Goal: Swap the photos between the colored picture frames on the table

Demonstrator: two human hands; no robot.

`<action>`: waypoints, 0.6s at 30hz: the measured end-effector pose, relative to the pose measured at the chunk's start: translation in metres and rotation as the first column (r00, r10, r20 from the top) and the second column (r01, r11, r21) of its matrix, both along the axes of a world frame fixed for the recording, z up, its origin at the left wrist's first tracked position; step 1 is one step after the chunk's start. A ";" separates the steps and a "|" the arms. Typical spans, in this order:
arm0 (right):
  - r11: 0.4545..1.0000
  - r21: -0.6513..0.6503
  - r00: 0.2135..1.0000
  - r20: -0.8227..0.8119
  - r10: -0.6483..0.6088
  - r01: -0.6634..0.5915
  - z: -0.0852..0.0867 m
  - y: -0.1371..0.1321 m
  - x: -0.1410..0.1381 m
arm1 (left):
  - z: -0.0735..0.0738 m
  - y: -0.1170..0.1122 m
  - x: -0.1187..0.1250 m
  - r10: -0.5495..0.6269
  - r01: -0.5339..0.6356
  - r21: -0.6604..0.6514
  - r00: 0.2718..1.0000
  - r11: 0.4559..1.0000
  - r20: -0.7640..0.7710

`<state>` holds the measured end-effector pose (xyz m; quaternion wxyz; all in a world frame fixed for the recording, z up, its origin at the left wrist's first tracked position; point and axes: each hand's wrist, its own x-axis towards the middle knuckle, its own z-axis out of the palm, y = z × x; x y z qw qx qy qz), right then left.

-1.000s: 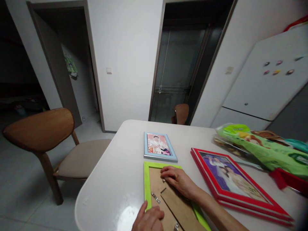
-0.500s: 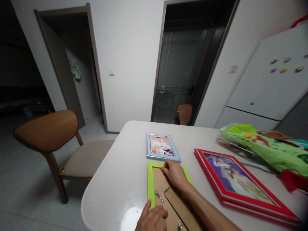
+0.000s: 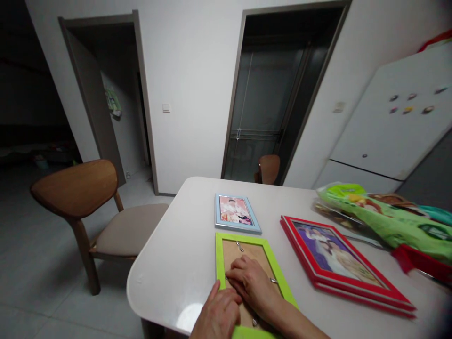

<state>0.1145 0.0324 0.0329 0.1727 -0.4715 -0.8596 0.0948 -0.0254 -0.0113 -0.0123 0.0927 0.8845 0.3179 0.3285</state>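
A lime-green picture frame point(image 3: 221, 254) lies face down on the white table point(image 3: 176, 263), its brown backing board up. My right hand point(image 3: 252, 285) rests on the backing board, fingers curled and pressed at the board's left side near a small metal clip. My left hand point(image 3: 217, 315) is at the frame's near left edge, fingers bent onto it, touching my right hand. A metal clip point(image 3: 240, 246) shows at the board's far end.
A small blue frame point(image 3: 236, 213) with a photo lies just beyond the green one. A red frame stack point(image 3: 339, 256) lies to the right. Green plastic packages point(image 3: 384, 216) sit at the far right. A wooden chair point(image 3: 92, 207) stands left of the table. White fridge point(image 3: 395, 127) behind.
My right hand has drawn back from the frame's far edge to the near left part of the backing board, meeting my left hand. The view shifted so the frame's far end is uncovered.
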 end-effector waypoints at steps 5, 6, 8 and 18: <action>0.999 -0.026 0.995 -0.091 0.042 -0.045 0.011 -0.016 0.016 | 0.016 -0.010 0.000 0.058 -0.061 -0.163 0.998 0.985 -0.028; 0.997 -0.028 0.992 -0.109 0.071 -0.075 0.014 -0.024 0.022 | 0.018 -0.012 0.000 0.062 -0.066 -0.187 0.998 0.980 -0.027; 0.989 -0.042 0.984 -0.111 0.140 -0.145 0.019 -0.042 0.034 | 0.020 -0.013 0.001 0.056 -0.060 -0.212 0.998 0.975 -0.026; 0.984 -0.034 0.966 -0.198 0.167 -0.177 -0.016 -0.059 0.062 | 0.009 -0.002 0.003 0.086 -0.069 0.117 0.986 0.991 -0.142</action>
